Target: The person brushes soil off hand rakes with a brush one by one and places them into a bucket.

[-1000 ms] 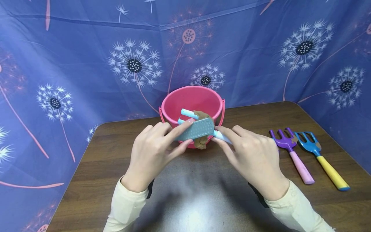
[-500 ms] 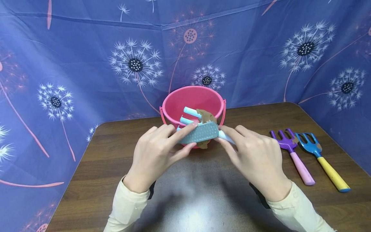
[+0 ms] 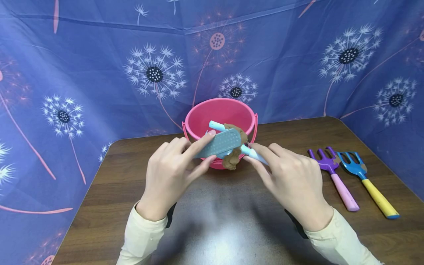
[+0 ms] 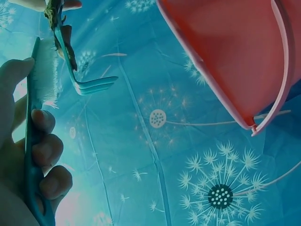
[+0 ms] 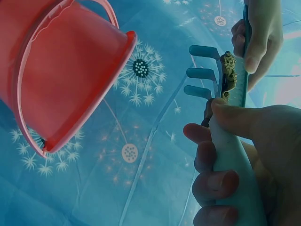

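While the left hand (image 3: 170,171) grips a brush (image 3: 220,143) and the right hand (image 3: 288,176) a rake (image 5: 235,155), hard strokes could knock brown clumps (image 3: 231,159) onto the bench (image 3: 212,209)

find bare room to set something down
Bare table: left of the left hand, between the sleeves, and beyond the right hand between bucket and purple fork. Crowded: the bucket's near side, where brush and rake are held, and around purple fork and blue fork.

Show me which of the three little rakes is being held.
The light-blue rake, gripped in the right hand. The purple rake and the yellow-handled rake lie on the table instead.
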Demonstrator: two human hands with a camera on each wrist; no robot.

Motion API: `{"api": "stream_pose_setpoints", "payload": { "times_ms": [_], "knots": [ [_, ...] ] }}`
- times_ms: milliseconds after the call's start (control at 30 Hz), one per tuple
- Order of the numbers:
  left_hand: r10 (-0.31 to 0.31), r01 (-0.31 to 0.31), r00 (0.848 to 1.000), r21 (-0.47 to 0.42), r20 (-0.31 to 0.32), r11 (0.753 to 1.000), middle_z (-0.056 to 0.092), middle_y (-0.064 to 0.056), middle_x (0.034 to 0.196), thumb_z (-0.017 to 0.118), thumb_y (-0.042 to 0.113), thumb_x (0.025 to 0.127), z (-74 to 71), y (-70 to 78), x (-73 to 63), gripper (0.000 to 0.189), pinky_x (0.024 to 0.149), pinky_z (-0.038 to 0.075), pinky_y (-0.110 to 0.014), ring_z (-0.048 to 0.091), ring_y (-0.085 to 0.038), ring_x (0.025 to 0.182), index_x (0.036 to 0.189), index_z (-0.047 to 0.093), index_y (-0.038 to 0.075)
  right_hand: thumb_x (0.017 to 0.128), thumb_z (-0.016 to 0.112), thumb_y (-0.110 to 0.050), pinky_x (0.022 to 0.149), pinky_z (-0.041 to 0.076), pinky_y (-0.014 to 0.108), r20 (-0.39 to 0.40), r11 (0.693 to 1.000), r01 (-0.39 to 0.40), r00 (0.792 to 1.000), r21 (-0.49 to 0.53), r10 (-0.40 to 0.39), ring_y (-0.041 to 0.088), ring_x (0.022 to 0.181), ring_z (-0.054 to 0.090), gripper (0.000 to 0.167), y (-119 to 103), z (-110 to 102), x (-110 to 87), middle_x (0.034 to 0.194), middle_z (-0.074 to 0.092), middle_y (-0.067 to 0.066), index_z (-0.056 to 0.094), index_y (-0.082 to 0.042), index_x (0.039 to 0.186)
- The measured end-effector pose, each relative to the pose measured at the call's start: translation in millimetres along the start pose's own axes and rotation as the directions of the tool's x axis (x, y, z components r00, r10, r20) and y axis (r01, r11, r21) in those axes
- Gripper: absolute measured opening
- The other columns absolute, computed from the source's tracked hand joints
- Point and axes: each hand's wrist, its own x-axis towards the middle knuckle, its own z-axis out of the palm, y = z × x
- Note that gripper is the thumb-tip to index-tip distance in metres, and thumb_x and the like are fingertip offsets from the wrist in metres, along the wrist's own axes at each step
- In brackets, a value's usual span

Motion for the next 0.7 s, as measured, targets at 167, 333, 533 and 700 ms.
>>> {"api": "stream_pose_setpoints", "payload": {
  "times_ms": [167,333,533,700],
  "knots": [
    [0.018,-0.019,0.999,0.004,0.048,1.000,0.052,0.000,0.072,0.076,0.039,0.089,2.9,0.9,-0.9,0.046,0.054,0.033,-0.029,0.041,-0.017,0.057,0.134,0.068,0.029,0.106,0.038,-0.057,0.038,0.024,0.025,0.005,1.000,0.002,1.000,0.003,-0.002,0.010,0.041,0.039,0.056,0.5,-0.5,0.2,0.066,0.061,-0.001,0.078,-0.017,0.111],
    [0.049,-0.050,0.995,0.006,0.081,0.999,0.051,0.000,0.072,0.076,0.041,0.089,2.5,0.3,-1.7,0.047,0.054,0.031,-0.028,0.039,-0.017,0.056,0.134,0.068,0.030,0.100,0.057,-0.049,0.038,0.024,0.025,0.017,1.000,0.007,1.000,0.016,-0.008,0.009,0.041,0.039,0.040,2.2,-0.4,-0.9,0.069,0.063,0.000,0.077,-0.016,0.113],
    [0.075,-0.073,0.993,-0.020,0.095,0.997,0.052,-0.001,0.074,0.078,0.042,0.087,-0.4,-2.2,-2.8,0.051,0.055,0.032,-0.029,0.042,-0.017,0.058,0.135,0.067,0.029,0.089,0.074,-0.038,0.038,0.026,0.025,0.045,1.000,-0.002,0.999,0.028,0.001,0.010,0.041,0.042,0.033,2.0,-0.1,-1.7,0.073,0.067,0.000,0.077,-0.017,0.114],
    [0.099,-0.097,0.991,-0.035,0.086,0.995,0.051,-0.001,0.073,0.080,0.041,0.085,-0.7,-5.7,-2.9,0.048,0.056,0.033,-0.029,0.043,-0.017,0.059,0.131,0.069,0.029,0.096,0.066,-0.044,0.038,0.025,0.025,0.031,0.999,-0.017,0.999,0.035,0.016,0.009,0.040,0.040,0.035,2.2,0.1,-1.8,0.073,0.068,0.001,0.077,-0.018,0.117]
  ]
}}
